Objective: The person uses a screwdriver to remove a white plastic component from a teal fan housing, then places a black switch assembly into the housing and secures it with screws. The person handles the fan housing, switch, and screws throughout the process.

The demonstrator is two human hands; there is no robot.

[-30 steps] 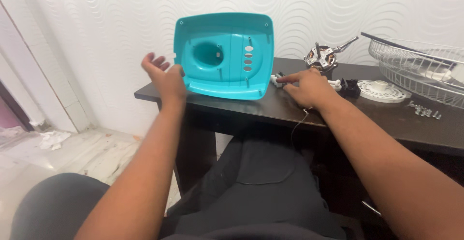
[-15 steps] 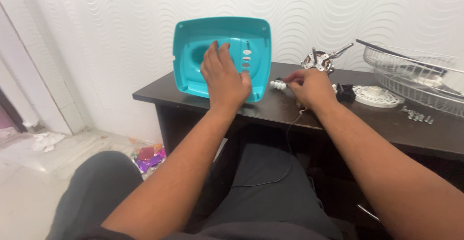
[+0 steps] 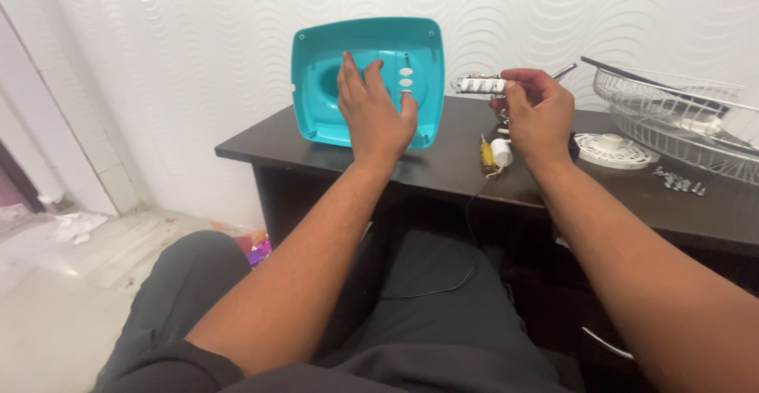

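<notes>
White wavy-patterned wallpaper backs a dark wooden desk [image 3: 443, 173], and a person in dark trousers sits before it with both forearms stretched out. Nearest, at about six o'clock from the desk's front edge, a thin wire [image 3: 466, 243] hangs down over the lap. On the desktop, a small white and yellow part [image 3: 494, 154] lies just at seven o'clock of the right wrist. The left hand [image 3: 375, 116] is spread flat, fingers splayed, pressed against the inner face of a teal plastic housing [image 3: 316, 85] that stands tilted on the desk at roughly eleven o'clock, leaning toward the wall. The right hand [image 3: 538, 108], raised above the desk at one o'clock, pinches a white switch block [image 3: 478, 85] between thumb and fingertips, the block pointing toward the housing without touching it. Off at three o'clock lie a white round disc [image 3: 613, 152], a scatter of small screws [image 3: 680, 181], and farthest, a wire fan guard [image 3: 680, 112].
</notes>
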